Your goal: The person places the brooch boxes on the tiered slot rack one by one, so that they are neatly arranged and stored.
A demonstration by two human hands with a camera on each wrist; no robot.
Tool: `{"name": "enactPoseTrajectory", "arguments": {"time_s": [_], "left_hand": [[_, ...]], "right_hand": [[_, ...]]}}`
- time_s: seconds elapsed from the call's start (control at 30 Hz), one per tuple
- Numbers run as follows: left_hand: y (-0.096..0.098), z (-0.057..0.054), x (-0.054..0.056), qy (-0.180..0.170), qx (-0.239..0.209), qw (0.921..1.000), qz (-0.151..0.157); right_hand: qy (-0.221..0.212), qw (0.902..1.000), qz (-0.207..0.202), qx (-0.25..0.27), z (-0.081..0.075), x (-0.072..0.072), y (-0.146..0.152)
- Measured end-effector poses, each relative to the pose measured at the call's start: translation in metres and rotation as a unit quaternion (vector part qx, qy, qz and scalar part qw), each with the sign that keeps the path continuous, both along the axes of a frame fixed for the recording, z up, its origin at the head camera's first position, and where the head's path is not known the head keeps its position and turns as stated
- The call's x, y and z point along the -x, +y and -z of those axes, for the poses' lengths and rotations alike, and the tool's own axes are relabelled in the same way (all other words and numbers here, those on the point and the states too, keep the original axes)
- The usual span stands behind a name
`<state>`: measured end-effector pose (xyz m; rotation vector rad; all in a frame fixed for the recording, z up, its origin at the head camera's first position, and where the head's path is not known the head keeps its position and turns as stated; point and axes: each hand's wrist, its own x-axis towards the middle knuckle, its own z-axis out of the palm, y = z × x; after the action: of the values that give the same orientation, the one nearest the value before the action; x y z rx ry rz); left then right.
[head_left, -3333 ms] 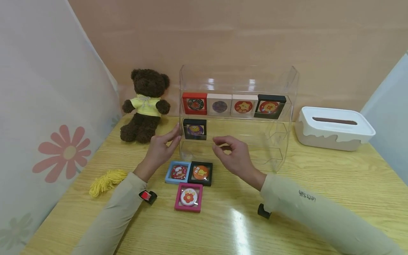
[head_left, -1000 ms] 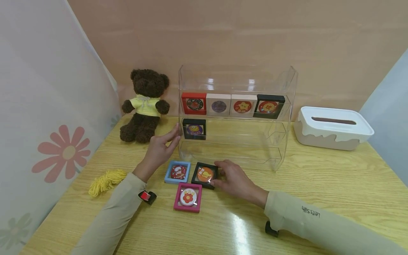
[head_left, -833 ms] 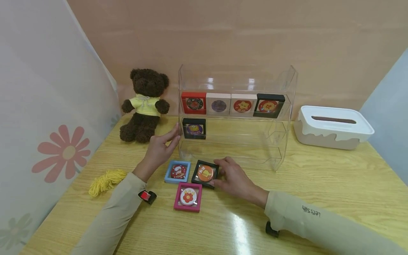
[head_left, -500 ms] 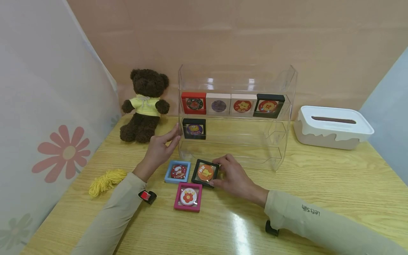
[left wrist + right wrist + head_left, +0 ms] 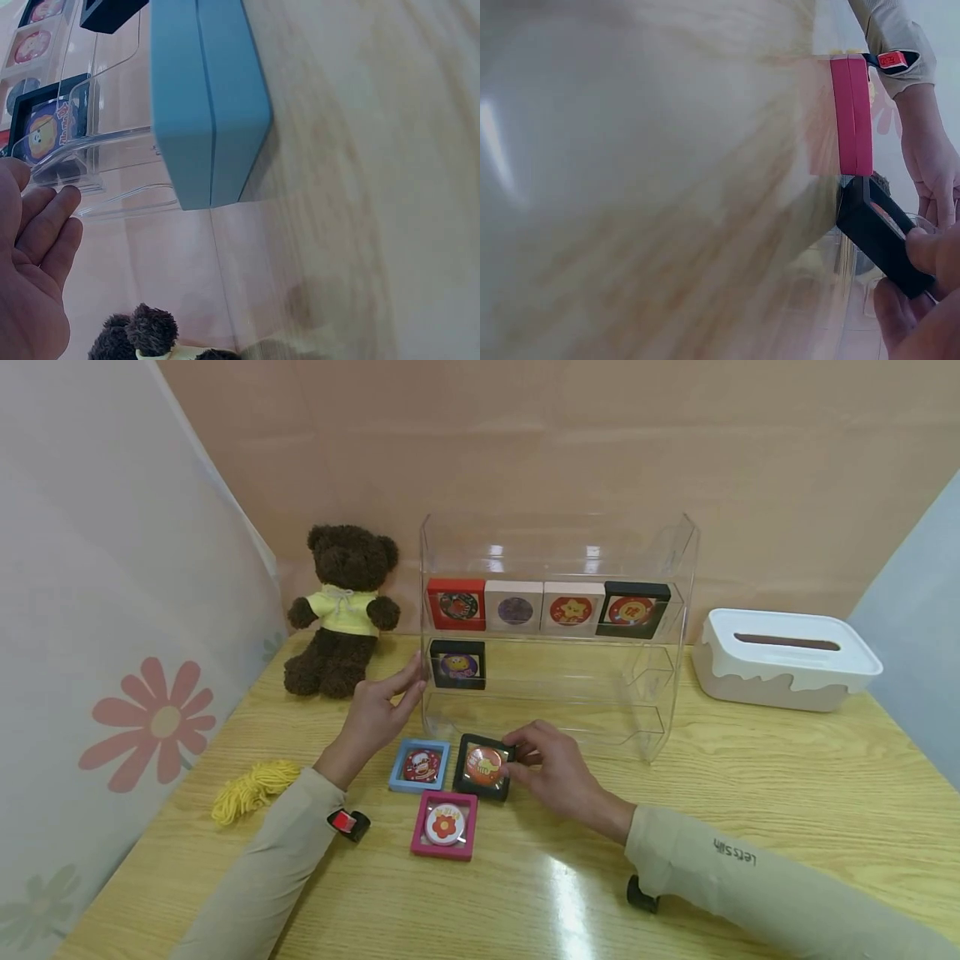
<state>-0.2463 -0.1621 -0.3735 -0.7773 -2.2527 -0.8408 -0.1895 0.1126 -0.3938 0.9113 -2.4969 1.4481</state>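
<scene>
My right hand (image 5: pixel 558 772) pinches the right side of a black square display frame (image 5: pixel 471 786) holding an orange round badge. In the right wrist view this black frame (image 5: pixel 877 238) tilts up from the table, thumb on its front and fingers behind. A light blue frame (image 5: pixel 399 774) with a red badge lies to its left, and a pink frame (image 5: pixel 418 847) with a flower badge in front. My left hand (image 5: pixel 377 714) touches the left side of a clear tiered rack (image 5: pixel 558 553), thumb and index finger extended. Another black frame (image 5: pixel 438 677) stands in the rack's lower tier.
Red (image 5: pixel 456 624), white and black frames stand in the upper tier. A brown teddy bear (image 5: pixel 349 610) sits left of the rack. A white tissue box (image 5: pixel 780 672) stands at the right, and a yellow cord bundle (image 5: pixel 255 789) lies by the left sleeve.
My right hand has come down from before the rack to the black frame, moved it right, apart from the blue one, and tilted it up. The left hand stays at the rack.
</scene>
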Motion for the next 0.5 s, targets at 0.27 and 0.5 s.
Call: {"name": "enactPoseTrajectory", "arguments": {"time_s": [0.27,0.5], "left_hand": [[0.0007,0.0018,0.0009,-0.007,-0.005,0.9999,0.005],[-0.0004,0.0025,0.001,-0.01,-0.008,0.9999,0.002]], "right_hand": [[0.006,0.9991,0.01,0.041,-0.002,0.0011,0.0003],[0.028,0.9973,0.001,0.068,-0.0023,0.0022,0.0002]]}}
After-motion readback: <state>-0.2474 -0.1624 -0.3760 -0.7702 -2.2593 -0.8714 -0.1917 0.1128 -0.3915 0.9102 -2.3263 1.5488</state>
